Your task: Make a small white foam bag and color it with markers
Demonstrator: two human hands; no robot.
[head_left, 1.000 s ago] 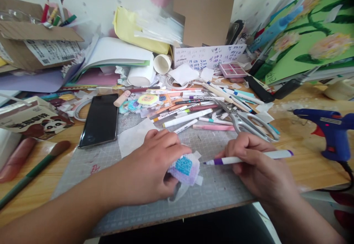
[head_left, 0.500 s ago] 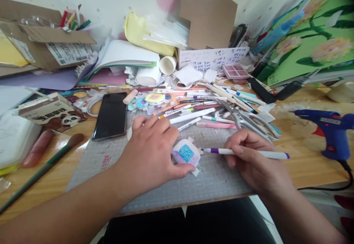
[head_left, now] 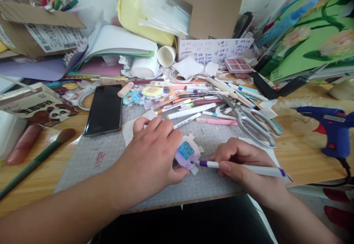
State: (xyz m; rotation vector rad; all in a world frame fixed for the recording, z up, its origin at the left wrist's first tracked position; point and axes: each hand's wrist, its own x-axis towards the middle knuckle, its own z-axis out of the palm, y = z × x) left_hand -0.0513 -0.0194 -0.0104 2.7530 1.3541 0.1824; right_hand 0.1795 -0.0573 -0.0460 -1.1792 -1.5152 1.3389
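Note:
My left hand (head_left: 155, 153) is closed on a small white paper cutout (head_left: 186, 150) with tabs at its edges, low over the cutting mat (head_left: 106, 170). A blue square fills the cutout's middle, and purple colouring covers its lower border. In my right hand (head_left: 246, 159) is a white marker with purple bands (head_left: 261, 170), held like a pen. Its tip meets, or nearly meets, the purple lower right edge of the cutout. My left fingers hide the cutout's left side.
Scissors (head_left: 250, 120) lie beyond my right hand, beside a pile of markers (head_left: 193, 109). A blue glue gun (head_left: 329, 126) stands at the right. On the left are a phone (head_left: 103, 109), a brush (head_left: 41, 157) and a panda carton (head_left: 35, 105).
The marker has moved left and slightly down, its tip now at the cutout's purple edge instead of beside it. The cutout has turned a little in my left hand. The camera view has shifted.

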